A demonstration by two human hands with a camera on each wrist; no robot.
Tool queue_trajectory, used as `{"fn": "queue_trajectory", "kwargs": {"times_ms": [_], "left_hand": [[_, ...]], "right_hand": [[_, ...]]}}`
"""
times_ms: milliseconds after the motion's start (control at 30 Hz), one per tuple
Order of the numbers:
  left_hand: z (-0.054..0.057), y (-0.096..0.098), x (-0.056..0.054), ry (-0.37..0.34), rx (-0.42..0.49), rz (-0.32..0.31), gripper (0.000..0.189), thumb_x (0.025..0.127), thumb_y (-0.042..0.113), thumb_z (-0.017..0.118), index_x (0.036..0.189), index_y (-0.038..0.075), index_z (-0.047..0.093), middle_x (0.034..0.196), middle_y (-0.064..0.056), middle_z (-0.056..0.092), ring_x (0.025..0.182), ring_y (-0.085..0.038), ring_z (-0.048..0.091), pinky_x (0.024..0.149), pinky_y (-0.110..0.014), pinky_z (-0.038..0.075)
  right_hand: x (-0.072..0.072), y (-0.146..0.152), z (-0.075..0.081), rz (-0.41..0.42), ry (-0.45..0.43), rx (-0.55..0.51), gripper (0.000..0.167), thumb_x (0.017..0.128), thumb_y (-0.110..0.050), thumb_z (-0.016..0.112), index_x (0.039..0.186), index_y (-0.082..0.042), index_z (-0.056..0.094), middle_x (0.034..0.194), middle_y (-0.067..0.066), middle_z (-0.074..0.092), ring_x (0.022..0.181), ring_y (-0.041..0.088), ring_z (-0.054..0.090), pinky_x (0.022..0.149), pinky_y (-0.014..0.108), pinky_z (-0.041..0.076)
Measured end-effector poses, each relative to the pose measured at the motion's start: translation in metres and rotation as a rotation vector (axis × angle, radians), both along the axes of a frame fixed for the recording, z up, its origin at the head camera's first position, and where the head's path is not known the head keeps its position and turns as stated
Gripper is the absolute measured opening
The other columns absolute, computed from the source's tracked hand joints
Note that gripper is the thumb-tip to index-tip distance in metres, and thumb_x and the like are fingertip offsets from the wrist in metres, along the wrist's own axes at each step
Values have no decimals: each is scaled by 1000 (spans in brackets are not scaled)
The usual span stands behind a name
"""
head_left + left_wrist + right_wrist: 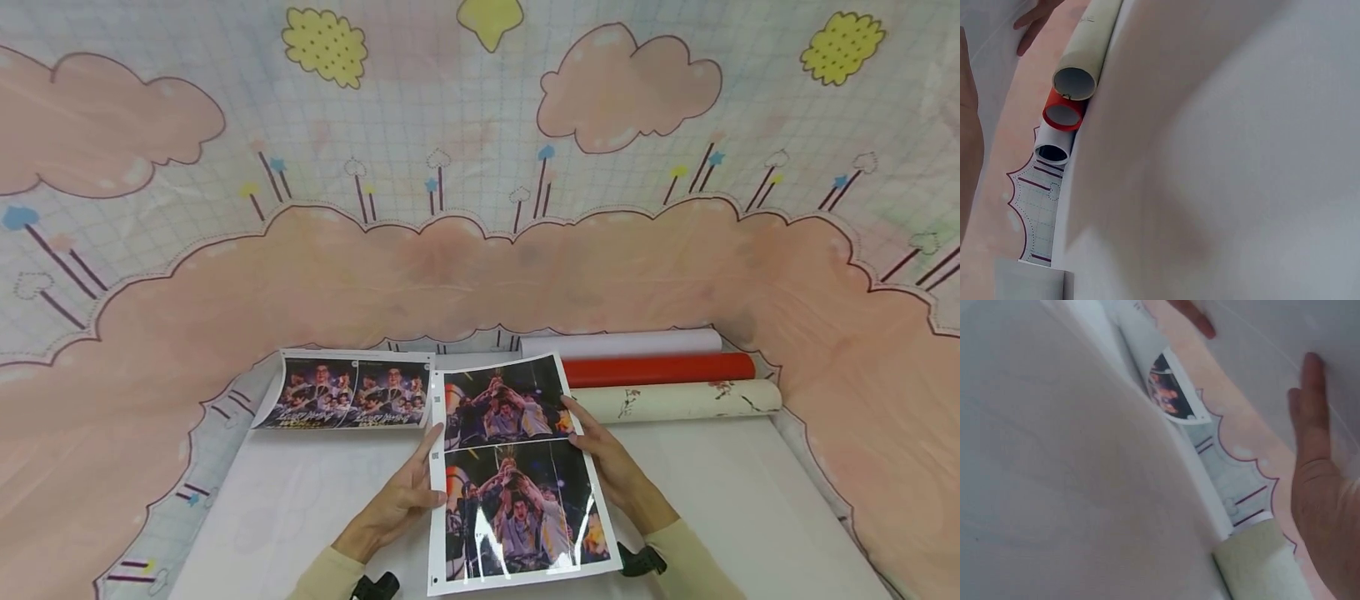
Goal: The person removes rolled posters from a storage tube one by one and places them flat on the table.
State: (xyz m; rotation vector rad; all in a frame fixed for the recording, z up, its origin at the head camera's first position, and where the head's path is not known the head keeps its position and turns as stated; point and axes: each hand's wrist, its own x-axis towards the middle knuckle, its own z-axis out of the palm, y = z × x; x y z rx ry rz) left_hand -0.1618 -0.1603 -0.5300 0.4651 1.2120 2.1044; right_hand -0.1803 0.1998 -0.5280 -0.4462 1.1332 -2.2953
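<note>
A glossy sheet printed with two copies of a crowd photo [517, 446] is held up, tilted, over the white table. My left hand [401, 504] grips its left border, thumb near the front edge. On the opposite border my right hand [613, 462] pinches the sheet around the upper half. From the right wrist view, the pale back of the sheet [1254, 356] shows, with fingers of my right hand [1322, 450] lying against it. Only part of my left hand [969, 144] enters the left wrist view.
Behind and left lies another printed sheet [341, 392] with curled edges. At the back right rest a white roll [622, 343], a red roll [660, 369] and a cream flower-patterned roll [682, 402]. A cloud-patterned cloth [495, 275] surrounds the white table [300, 508].
</note>
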Motion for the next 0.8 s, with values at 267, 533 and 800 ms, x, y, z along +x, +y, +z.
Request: {"fn": "queue_trajectory", "kwargs": {"times_ms": [267, 533, 800], "left_hand": [[-1, 3, -2, 44, -102, 14, 117, 81, -16, 59, 155, 34, -17, 166, -10, -14, 146, -17, 33, 113, -26, 37], [-4, 5, -1, 95, -201, 29, 120, 75, -13, 63, 156, 33, -12, 166, -11, -11, 147, -27, 30, 108, -33, 44], [-6, 7, -2, 62, -241, 100, 104, 89, -5, 60, 156, 34, -9, 167, -10, 0, 142, -25, 41, 106, -34, 46]], "right_hand": [[-4, -1, 1, -21, 3, 33, 70, 104, 2, 27, 158, -32, -3, 151, -2, 38, 124, 19, 59, 98, 38, 53], [-10, 3, -3, -61, 5, 118, 70, 104, 0, 34, 159, -28, 0, 147, -6, 46, 120, 16, 62, 96, 34, 54], [-11, 1, -8, -40, 32, 28, 75, 102, 4, 36, 158, -23, -5, 149, -3, 44, 124, 16, 59, 98, 33, 53]]}}
